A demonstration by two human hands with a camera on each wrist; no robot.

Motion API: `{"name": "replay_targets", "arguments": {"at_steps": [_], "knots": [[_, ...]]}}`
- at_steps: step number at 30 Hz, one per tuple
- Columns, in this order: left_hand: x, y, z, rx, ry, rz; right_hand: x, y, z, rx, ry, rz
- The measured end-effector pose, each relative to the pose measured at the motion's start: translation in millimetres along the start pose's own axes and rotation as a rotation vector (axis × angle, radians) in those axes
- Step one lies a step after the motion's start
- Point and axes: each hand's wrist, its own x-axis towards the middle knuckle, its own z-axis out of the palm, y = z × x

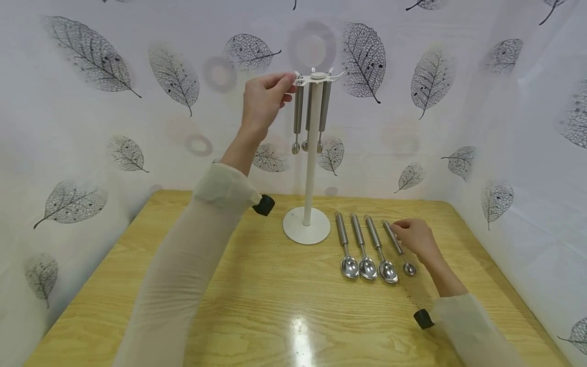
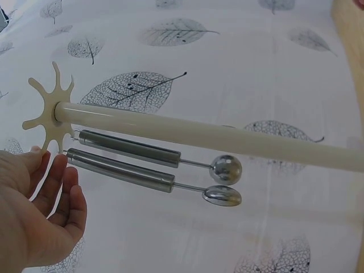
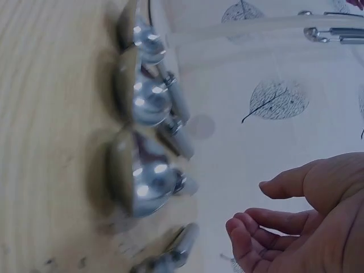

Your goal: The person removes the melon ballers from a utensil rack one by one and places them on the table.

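Note:
My left hand (image 1: 266, 99) is raised to the top of a white hanging rack (image 1: 310, 173), thumb and fingertips pinching the end of one hook arm. Small metal scoops (image 2: 125, 170) with round steel handles hang from the rack, one right beside those fingers. On the table, my right hand (image 1: 416, 238) is over the handle end of a small metal scoop (image 1: 395, 239). In the right wrist view its thumb and fingers stand apart with nothing between them. Three larger metal scoops (image 1: 368, 267) lie in a row to its left, bowls toward me.
The rack's round white base (image 1: 298, 234) stands near the back of the wooden table (image 1: 257, 306). Behind and at both sides hangs a pale leaf-patterned sheet (image 1: 183, 153). Black wrist pieces (image 1: 264, 205) stick out from both sleeves.

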Motion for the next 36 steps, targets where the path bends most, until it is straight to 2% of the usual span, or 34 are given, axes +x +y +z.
{"name": "replay_targets", "arguments": {"at_steps": [6,11,21,27,36], "knots": [[0.2,1.2,-0.7,0.003,-0.001,-0.002,12.1,-35.3,-2.2,0.045,0.022,-0.123],[0.9,1.6,-1.8,0.005,0.001,-0.008,24.7,-73.0,-6.5,0.095,0.044,-0.210],[2.4,1.3,-4.2,-0.005,0.007,0.002,41.9,-141.9,-6.7,0.221,0.080,-0.362],[3.1,2.9,-3.0,-0.012,-0.002,0.011,51.3,-166.0,-4.6,0.308,0.117,-0.400],[3.1,4.3,-1.5,-0.013,-0.013,0.000,68.2,-188.7,-2.9,0.393,0.192,-0.461]]}}
